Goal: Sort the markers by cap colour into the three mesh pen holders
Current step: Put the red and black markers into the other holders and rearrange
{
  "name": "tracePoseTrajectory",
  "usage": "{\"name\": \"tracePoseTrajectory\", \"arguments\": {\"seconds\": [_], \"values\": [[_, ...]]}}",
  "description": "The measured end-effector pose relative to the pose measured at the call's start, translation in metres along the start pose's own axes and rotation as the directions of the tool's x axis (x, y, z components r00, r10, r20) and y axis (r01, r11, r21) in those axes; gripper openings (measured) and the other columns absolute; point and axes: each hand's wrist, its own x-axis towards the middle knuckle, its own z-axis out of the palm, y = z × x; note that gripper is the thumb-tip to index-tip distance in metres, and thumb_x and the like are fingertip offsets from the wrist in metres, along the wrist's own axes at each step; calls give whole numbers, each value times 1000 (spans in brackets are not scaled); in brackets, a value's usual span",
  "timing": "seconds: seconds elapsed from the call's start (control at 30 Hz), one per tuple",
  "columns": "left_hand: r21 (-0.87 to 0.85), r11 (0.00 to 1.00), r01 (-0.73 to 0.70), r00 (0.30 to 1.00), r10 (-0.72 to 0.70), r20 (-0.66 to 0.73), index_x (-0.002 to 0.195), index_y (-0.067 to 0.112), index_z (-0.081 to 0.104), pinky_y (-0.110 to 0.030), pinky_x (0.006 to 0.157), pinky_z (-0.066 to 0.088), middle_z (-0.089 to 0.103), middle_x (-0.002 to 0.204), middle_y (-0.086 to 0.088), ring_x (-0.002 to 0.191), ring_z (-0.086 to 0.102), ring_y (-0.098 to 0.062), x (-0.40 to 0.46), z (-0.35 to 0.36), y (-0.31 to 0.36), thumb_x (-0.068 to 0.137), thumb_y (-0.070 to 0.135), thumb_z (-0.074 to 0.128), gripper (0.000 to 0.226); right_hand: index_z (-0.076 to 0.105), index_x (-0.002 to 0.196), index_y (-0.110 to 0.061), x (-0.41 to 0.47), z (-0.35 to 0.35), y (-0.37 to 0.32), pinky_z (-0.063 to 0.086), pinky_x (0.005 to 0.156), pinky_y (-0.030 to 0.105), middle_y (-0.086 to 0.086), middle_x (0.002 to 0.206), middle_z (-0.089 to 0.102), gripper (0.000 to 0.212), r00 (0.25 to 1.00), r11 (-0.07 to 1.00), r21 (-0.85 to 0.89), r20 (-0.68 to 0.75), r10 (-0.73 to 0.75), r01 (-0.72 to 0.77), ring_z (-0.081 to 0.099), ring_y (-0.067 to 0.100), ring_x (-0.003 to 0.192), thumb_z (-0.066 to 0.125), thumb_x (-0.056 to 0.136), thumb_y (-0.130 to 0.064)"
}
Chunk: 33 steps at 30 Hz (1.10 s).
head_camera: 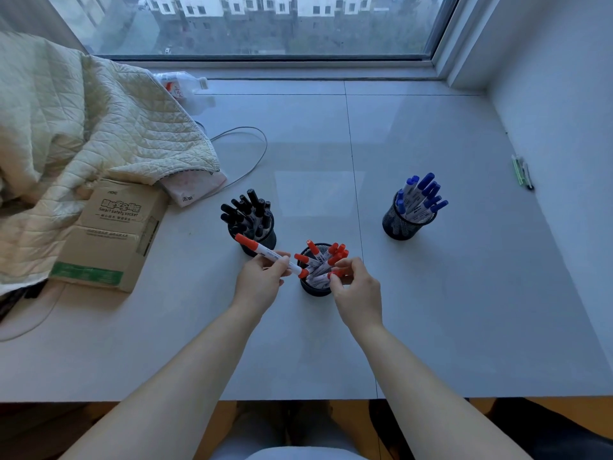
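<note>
A person's left hand (pixel 260 277) pinches a red-capped marker (pixel 270 255) mid-barrel, at 9 o'clock of the red holder (pixel 315 288) on the desk (pixel 431 310); the right hand (pixel 356 288) pinches another marker's cap (pixel 335 274) there. Light, stiff, likely slippery, the markers seem best gripped mid-barrel.

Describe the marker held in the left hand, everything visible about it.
The marker is a slim pen with a white barrel bearing small dark print, an orange-red cap at its upper-left end and a matching red tip end at its lower right. It looks plastic. It lies tilted, nearly level, above the table, its lower end over the rim of the red-marker holder. The left hand pinches its barrel near the middle; nothing else clearly touches it.
</note>
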Motion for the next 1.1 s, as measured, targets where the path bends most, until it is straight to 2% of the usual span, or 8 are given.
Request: {"name": "tracePoseTrajectory", "arguments": {"seconds": [0.1, 0.33, 0.53, 0.6, 0.73, 0.87, 1.0, 1.1], "values": [[44, 998, -42, 999, 43, -20, 85, 26, 59, -20, 62, 45, 66, 82, 4, 76, 64, -4, -1, 1, -2, 89, 19, 59, 8, 62, 89, -14, -1, 2, 2, 43, 65, 17, -5, 80, 64, 8, 1000, 1000, -5, 7, 1, -1, 60, 12, 75, 61, 83, -9], [20, 998, -58, 998, 58, -18, 88, 25, 57, -21, 63, 48, 68, 87, 2, 77, 68, -5, -6, 2, -3, 92, 23, 54, 5, 69, 84, -11, -4, 7, 8, 52, 74, 33, 3, 91, 68, 5, 999, 998, -43, 20, -39, 40, 63, 20, 80, 65, 81, -9], [99, 983, -153, 985, 159, -64, 82, 31, 60, -23, 68, 51, 68, 82, 8, 80, 67, -6, -11, 4, -1, 91, 25, 56, 12, 69, 83, -11, -5, 9, 11, 52, 77, 35, 3, 92, 64, 4, 998, 996, -79, 41, -48, 52, 60, 20, 80, 66, 81, -10], [156, 971, -179, 979, 191, -67, 81, 31, 59, -26, 71, 52, 68, 81, 4, 80, 66, -8, -9, 6, 0, 87, 25, 60, 9, 66, 83, -12, -5, 8, 11, 51, 75, 34, 2, 91, 63, 4, 998, 996, -72, 33, -46, 48, 60, 19, 78, 68, 80, -12], [354, 905, -234, 966, 257, -18, 74, 30, 57, -8, 55, 42, 64, 66, 11, 59, 58, 5, -4, 18, 2, 80, 20, 67, 15, 63, 81, -15, -6, 4, 13, 48, 68, 25, 0, 84, 62, 6, 999, 998, -51, 15, -36, 37, 56, 13, 71, 69, 79, -15], [483, 855, -187, 981, 190, 44, 70, 30, 61, -23, 59, 48, 62, 65, 10, 66, 62, -11, 3, 29, 0, 76, 20, 69, 14, 63, 79, -17, -6, 0, 17, 43, 65, 20, -5, 77, 60, 5, 999, 997, -66, 31, -39, 41, 55, 10, 69, 67, 81, -18], [533, 836, -128, 991, 125, 41, 72, 29, 65, -20, 55, 41, 63, 68, 5, 66, 59, -15, 11, 33, -5, 74, 19, 71, 12, 63, 79, -18, -5, -2, 18, 45, 65, 20, -7, 73, 61, 5, 998, 998, -53, 49, -35, 38, 57, 10, 68, 68, 81, -18], [628, 764, -149, 988, 139, 66, 80, 24, 70, -22, 65, 44, 68, 81, 0, 77, 61, -17, 16, 37, -9, 75, 20, 71, 7, 64, 79, -17, -5, -2, 19, 48, 66, 23, -6, 72, 63, 5, 998, 999, -40, 53, -31, 33, 59, 11, 69, 68, 81, -18]]}}
